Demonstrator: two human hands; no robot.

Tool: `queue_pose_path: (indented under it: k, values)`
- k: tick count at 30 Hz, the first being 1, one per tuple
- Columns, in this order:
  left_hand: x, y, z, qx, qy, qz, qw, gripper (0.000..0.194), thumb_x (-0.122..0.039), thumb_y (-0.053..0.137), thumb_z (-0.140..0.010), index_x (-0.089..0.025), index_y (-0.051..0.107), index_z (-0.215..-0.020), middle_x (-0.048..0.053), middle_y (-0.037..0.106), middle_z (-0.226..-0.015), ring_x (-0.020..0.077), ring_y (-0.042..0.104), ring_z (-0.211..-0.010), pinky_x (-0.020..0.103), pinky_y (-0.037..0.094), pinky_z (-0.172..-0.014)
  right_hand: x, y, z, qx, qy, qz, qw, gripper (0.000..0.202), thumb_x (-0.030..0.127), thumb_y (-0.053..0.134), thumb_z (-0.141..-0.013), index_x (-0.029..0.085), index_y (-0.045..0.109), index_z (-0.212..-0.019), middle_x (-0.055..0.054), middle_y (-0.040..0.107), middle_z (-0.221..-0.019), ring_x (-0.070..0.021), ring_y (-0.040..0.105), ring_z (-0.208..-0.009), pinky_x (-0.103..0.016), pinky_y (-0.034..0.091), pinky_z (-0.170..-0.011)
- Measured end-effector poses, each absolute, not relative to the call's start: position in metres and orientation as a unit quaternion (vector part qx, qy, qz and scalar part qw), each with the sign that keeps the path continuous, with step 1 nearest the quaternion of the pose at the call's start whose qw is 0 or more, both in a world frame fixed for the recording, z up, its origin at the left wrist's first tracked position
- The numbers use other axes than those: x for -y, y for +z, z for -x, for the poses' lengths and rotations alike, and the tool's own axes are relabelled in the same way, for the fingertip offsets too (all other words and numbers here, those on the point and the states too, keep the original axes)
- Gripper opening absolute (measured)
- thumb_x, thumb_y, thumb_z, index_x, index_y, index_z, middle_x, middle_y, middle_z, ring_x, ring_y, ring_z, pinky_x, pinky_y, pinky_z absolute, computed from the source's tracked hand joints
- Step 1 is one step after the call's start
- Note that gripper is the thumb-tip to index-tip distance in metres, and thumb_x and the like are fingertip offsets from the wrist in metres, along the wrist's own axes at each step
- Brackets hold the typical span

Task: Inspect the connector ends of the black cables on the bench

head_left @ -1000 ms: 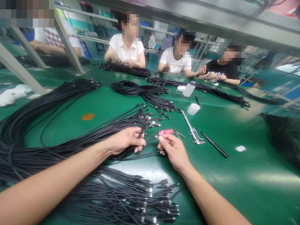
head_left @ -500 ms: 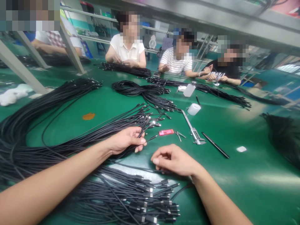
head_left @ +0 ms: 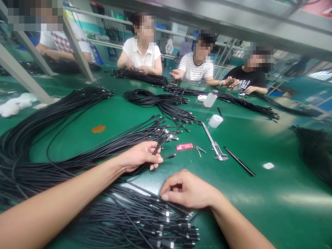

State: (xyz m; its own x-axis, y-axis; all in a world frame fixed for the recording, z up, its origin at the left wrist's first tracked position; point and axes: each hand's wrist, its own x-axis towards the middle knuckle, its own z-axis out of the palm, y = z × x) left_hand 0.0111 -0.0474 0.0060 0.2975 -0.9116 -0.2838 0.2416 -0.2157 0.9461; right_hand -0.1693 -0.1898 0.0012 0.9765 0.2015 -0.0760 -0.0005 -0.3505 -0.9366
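Several black cables with metal plugs are gripped in my left hand [head_left: 145,155], their ends sticking out past the thumb and one plug [head_left: 171,156] pointing right. My right hand [head_left: 185,189] is lower and to the right, its thumb and fingertips pinched on a black cable at the upper edge of the near cable pile [head_left: 166,218]. Plugs of that pile lie below the hand. Behind my left hand, a large bundle of black cables [head_left: 18,145] curves round from the left, with loose ends near the middle.
Beyond my hands lie a red object [head_left: 184,147], small metal pins [head_left: 199,150], a caliper [head_left: 215,143], a black pen [head_left: 240,161], a white roll [head_left: 215,121] and a coiled cable bundle [head_left: 141,97]. Metal posts [head_left: 77,52] stand left; people sit across the table.
My right hand has moved down and left, toward the near pile, with the cable. The plug beside my left thumb shows more fully. A person opposite has opened a hand.
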Motion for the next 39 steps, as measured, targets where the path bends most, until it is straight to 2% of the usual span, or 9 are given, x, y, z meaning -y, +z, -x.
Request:
queue_pose_path:
  k: [5, 10, 12, 16, 20, 23, 27, 36, 39]
  values:
    - [0.048, 0.005, -0.011, 0.291, -0.528, -0.575, 0.553, 0.029, -0.018, 0.079, -0.074, -0.015, 0.051, -0.081, -0.001, 0.063, -0.064, 0.0103, 0.062, -0.055, 0.016, 0.048, -0.047, 0.198, -0.011, 0.156, -0.111, -0.029, 0.780, 0.615, 0.018, 0.034, 0.070, -0.082, 0.017, 0.065, -0.077, 0.002, 0.058, -0.065, -0.0097, 0.047, -0.056, -0.022, 0.035, -0.052]
    - [0.046, 0.004, -0.010, 0.306, -0.553, -0.560, 0.536, 0.029, -0.018, 0.078, -0.074, -0.015, 0.052, -0.084, 0.001, 0.066, -0.068, 0.0125, 0.065, -0.056, 0.019, 0.051, -0.049, 0.200, -0.019, 0.151, -0.123, -0.103, 0.704, 0.692, 0.039, 0.030, 0.078, -0.074, 0.020, 0.059, -0.107, 0.005, 0.057, -0.071, -0.0089, 0.051, -0.054, -0.022, 0.040, -0.053]
    - [0.046, 0.004, -0.009, 0.309, -0.558, -0.559, 0.530, 0.029, -0.019, 0.079, -0.074, -0.015, 0.052, -0.086, 0.001, 0.067, -0.067, 0.0132, 0.065, -0.056, 0.021, 0.052, -0.049, 0.197, -0.018, 0.152, -0.108, -0.103, 0.720, 0.678, 0.035, 0.030, 0.075, -0.078, 0.020, 0.063, -0.110, 0.005, 0.056, -0.067, -0.0095, 0.052, -0.053, -0.022, 0.041, -0.053]
    - [0.046, 0.002, -0.008, 0.307, -0.555, -0.558, 0.535, 0.028, -0.020, 0.080, -0.074, -0.014, 0.055, -0.086, 0.002, 0.067, -0.071, 0.0136, 0.066, -0.061, 0.024, 0.055, -0.058, 0.193, -0.016, 0.153, -0.109, -0.113, 0.766, 0.624, 0.018, 0.033, 0.068, -0.085, 0.019, 0.069, -0.097, 0.004, 0.057, -0.061, -0.0105, 0.052, -0.051, -0.023, 0.040, -0.052]
    - [0.049, 0.003, -0.008, 0.299, -0.525, -0.561, 0.566, 0.026, -0.023, 0.079, -0.077, -0.013, 0.060, -0.090, 0.001, 0.066, -0.074, 0.0110, 0.064, -0.066, 0.022, 0.053, -0.065, 0.190, -0.013, 0.156, -0.081, -0.105, 0.795, 0.592, 0.017, 0.034, 0.066, -0.087, 0.018, 0.066, -0.082, 0.002, 0.060, -0.068, -0.0105, 0.052, -0.056, -0.023, 0.040, -0.055]
    - [0.050, 0.005, -0.009, 0.290, -0.507, -0.560, 0.588, 0.025, -0.028, 0.075, -0.081, -0.012, 0.061, -0.094, 0.001, 0.065, -0.075, 0.0093, 0.060, -0.062, 0.021, 0.050, -0.060, 0.187, -0.009, 0.159, -0.026, -0.092, 0.829, 0.552, 0.019, 0.031, 0.067, -0.086, 0.017, 0.064, -0.075, 0.001, 0.061, -0.070, -0.0116, 0.054, -0.063, -0.024, 0.041, -0.060]
    - [0.050, 0.006, -0.010, 0.272, -0.500, -0.555, 0.607, 0.024, -0.029, 0.072, -0.085, -0.011, 0.062, -0.096, 0.002, 0.063, -0.076, 0.0079, 0.055, -0.058, 0.018, 0.044, -0.052, 0.182, -0.004, 0.163, 0.040, -0.063, 0.848, 0.524, 0.009, 0.023, 0.067, -0.086, 0.016, 0.068, -0.079, -0.002, 0.069, -0.080, -0.0139, 0.061, -0.074, -0.025, 0.046, -0.070]
    - [0.052, 0.007, -0.007, 0.264, -0.501, -0.564, 0.600, 0.024, -0.023, 0.078, -0.077, -0.013, 0.058, -0.088, -0.004, 0.056, -0.066, 0.0052, 0.049, -0.050, 0.015, 0.038, -0.044, 0.173, -0.003, 0.170, 0.106, 0.038, 0.815, 0.569, 0.010, 0.021, 0.066, -0.085, 0.017, 0.075, -0.087, -0.004, 0.075, -0.081, -0.0149, 0.066, -0.071, -0.024, 0.049, -0.068]
    - [0.051, 0.007, -0.006, 0.267, -0.511, -0.563, 0.593, 0.026, -0.022, 0.079, -0.075, -0.014, 0.055, -0.082, -0.005, 0.055, -0.064, 0.0046, 0.048, -0.049, 0.014, 0.037, -0.043, 0.174, -0.008, 0.166, 0.047, 0.031, 0.806, 0.590, 0.013, 0.025, 0.065, -0.086, 0.016, 0.074, -0.082, -0.002, 0.072, -0.072, -0.0132, 0.063, -0.063, -0.023, 0.047, -0.062]
